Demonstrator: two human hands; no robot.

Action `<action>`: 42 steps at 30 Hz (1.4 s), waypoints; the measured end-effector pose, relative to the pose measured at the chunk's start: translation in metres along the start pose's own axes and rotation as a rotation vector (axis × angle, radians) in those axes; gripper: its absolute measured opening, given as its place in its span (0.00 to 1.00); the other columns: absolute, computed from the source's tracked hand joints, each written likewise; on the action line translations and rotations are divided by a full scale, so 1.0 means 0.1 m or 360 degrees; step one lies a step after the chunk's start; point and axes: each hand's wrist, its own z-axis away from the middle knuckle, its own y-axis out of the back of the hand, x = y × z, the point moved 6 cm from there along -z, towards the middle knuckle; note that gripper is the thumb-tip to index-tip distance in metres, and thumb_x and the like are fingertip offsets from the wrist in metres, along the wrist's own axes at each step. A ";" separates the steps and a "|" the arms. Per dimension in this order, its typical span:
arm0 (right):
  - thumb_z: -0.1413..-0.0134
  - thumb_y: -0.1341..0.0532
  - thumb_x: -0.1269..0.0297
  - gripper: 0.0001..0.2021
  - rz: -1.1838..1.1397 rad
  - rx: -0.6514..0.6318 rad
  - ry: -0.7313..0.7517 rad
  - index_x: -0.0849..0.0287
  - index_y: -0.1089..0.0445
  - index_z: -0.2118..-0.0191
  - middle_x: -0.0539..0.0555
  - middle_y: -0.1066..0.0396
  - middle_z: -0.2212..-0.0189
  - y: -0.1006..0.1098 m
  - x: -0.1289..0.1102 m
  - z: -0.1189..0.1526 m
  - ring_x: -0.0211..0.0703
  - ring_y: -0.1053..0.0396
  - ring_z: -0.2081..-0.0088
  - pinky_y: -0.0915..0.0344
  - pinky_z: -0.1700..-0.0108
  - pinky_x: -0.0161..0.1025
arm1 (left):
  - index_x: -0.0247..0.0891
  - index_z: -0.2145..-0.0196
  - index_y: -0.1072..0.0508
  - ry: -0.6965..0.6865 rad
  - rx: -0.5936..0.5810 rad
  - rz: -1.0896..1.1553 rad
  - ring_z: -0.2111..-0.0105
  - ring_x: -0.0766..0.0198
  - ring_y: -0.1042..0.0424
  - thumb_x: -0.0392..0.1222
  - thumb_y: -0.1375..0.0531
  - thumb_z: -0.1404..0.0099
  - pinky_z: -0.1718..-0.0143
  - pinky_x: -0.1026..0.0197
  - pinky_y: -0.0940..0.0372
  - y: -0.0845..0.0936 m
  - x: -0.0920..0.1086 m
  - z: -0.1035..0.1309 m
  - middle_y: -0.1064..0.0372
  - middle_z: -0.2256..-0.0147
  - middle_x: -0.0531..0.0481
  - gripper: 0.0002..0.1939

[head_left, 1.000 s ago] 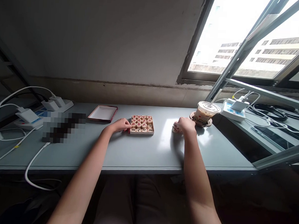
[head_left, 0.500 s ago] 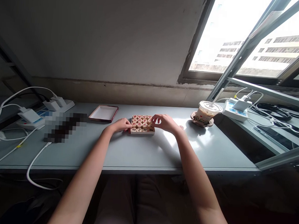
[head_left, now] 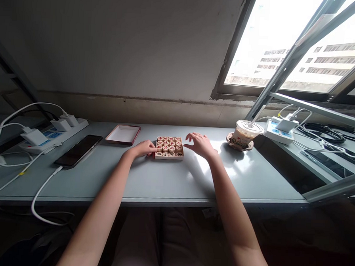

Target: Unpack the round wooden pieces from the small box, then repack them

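A shallow box (head_left: pixel 169 158) lies on the table, filled with rows of round Chinese chess pieces (head_left: pixel 165 148) marked with red and dark characters. At its left side my left hand (head_left: pixel 145 148) is closed, thumb and fingers gripping the box's edge. Just right of the box my right hand (head_left: pixel 199 144) hovers over the table, fingers curved and apart, with nothing in it. Beside my right wrist a loose chess piece (head_left: pixel 216 151) lies on the table, partly covered by the wrist. An upturned box lid (head_left: pixel 123 134) rests farther back on the left.
A plastic drink cup (head_left: pixel 247 134) with a straw stands in a cardboard holder at the back right. On the left lie a phone (head_left: pixel 79 151) with a white cable and a power strip (head_left: pixel 55 134). Metal shelf posts (head_left: pixel 291 63) and another power strip (head_left: pixel 280 132) are at right.
My right hand has let go of a chess piece at the box's right side and moved slightly right, fingers spread. My left hand stays at the box's left edge.
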 end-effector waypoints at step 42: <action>0.45 0.42 0.48 0.18 -0.0476 -0.0054 0.0346 0.54 0.32 0.54 0.53 0.30 0.60 0.19 -0.47 0.12 0.42 0.33 0.63 0.38 0.61 0.38 | 0.33 0.80 0.24 0.0038 -0.0143 0.0081 0.81 0.67 0.43 0.63 0.44 0.46 0.73 0.62 0.48 -0.03 -0.01 0.02 0.39 0.84 0.50 0.27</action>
